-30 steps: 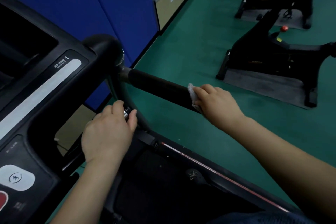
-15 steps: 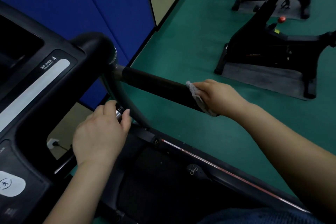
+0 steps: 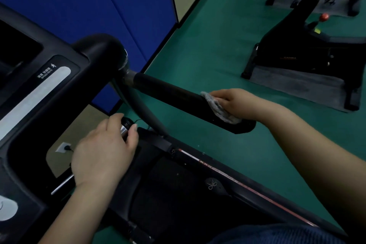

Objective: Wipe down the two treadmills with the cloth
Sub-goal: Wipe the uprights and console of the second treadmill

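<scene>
- Green floor [image 3: 208, 49], blue partition [image 3: 111, 6] behind treadmill [image 3: 49, 89].
- Right hand [image 3: 237, 103]: fingers closed, pressing grey cloth [image 3: 218, 109] onto black handrail [image 3: 178, 95], near its free end.
- Left hand [image 3: 103, 150]: curled around silver-tipped grip [image 3: 124, 127], below handrail.

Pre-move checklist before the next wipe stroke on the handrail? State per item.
1. Cloth in right hand: ok, pinched under the fingers.
2. Cloth touching the handrail: ok, draped over it near the free end.
3. Left hand braced: ok, wrapped on a metal-tipped grip below the console.
4. Rail toward the console free of obstructions: ok.
5. Rail already clean: cannot tell, too dark.
6. Second treadmill wiped: cannot tell.
</scene>
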Demonstrator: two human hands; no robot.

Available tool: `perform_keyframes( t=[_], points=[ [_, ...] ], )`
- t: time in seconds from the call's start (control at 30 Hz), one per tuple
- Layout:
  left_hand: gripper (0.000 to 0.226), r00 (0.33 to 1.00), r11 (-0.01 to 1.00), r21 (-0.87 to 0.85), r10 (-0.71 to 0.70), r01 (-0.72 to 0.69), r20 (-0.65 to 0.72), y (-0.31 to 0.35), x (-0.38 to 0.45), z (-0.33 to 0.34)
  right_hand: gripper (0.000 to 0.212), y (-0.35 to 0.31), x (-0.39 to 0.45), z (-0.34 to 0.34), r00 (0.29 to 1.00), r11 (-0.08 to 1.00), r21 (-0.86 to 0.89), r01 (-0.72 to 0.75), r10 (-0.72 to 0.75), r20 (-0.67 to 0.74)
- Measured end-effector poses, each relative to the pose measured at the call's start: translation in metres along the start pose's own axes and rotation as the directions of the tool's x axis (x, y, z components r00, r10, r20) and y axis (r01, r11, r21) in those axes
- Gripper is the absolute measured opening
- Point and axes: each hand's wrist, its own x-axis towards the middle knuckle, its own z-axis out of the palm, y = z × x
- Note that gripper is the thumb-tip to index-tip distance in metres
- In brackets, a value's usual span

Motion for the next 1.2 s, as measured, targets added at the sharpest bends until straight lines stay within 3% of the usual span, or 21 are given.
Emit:
perform_keyframes(
  t=[0.1, 0.2, 0.3, 0.5, 0.63, 0.73, 0.9, 1.07, 1.2],
  points=[
    [0.042, 1.0, 1.0, 0.006, -0.004, 0.004, -0.002, 0.002, 0.0, 0.0, 0.038, -0.023, 0.022, 0.019, 0.977, 0.984, -0.049, 0.17, -0.175, -0.126],
    [0.043, 1.0, 1.0, 0.003, -0.002, 0.002, -0.004, 0.001, 0.001, 0.001, 0.035, -0.024, 0.015, 0.037, 0.895, 0.908, -0.272, 0.319, -0.383, -0.228],
    [0.046, 1.0, 1.0, 0.022, 0.014, -0.013, -0.015, -0.002, 0.001, 0.003, 0.034, -0.005, -0.009, 0.045, 0.823, 0.793, -0.481, 0.375, -0.523, -0.221],
    [0.045, 0.997, 0.999, 0.011, 0.032, -0.031, -0.067, -0.005, 0.002, 0.009, 0.046, 0.018, -0.045, 0.055, 0.786, 0.652, -0.693, 0.307, -0.584, -0.201],
    [0.042, 0.995, 0.999, 0.014, 0.043, -0.042, -0.093, -0.007, 0.002, 0.01, 0.05, -0.012, -0.015, 0.06, 0.793, 0.548, -0.752, 0.367, -0.607, -0.055],
    [0.041, 0.993, 0.998, 0.008, 0.058, -0.057, -0.101, -0.009, 0.001, 0.01, 0.053, -0.026, 0.005, 0.057, 0.821, 0.64, -0.677, 0.364, -0.564, -0.092],
    [0.042, 0.986, 0.995, 0.035, 0.099, -0.095, -0.132, -0.011, 0.002, 0.012, 0.044, -0.009, -0.027, 0.049, 0.844, 0.865, -0.482, 0.14, -0.358, -0.398],
    [0.048, 0.974, 0.99, 0.02, 0.141, -0.14, -0.179, -0.013, 0.002, 0.015, 0.05, -0.013, -0.025, 0.052, 0.873, 0.886, -0.463, -0.026, -0.205, -0.442],
    [0.045, 0.962, 0.987, 0.036, 0.161, -0.157, -0.223, -0.015, 0.003, 0.018, 0.054, -0.016, -0.016, 0.051, 0.898, 0.884, -0.464, -0.064, -0.152, -0.414]
  ],
)
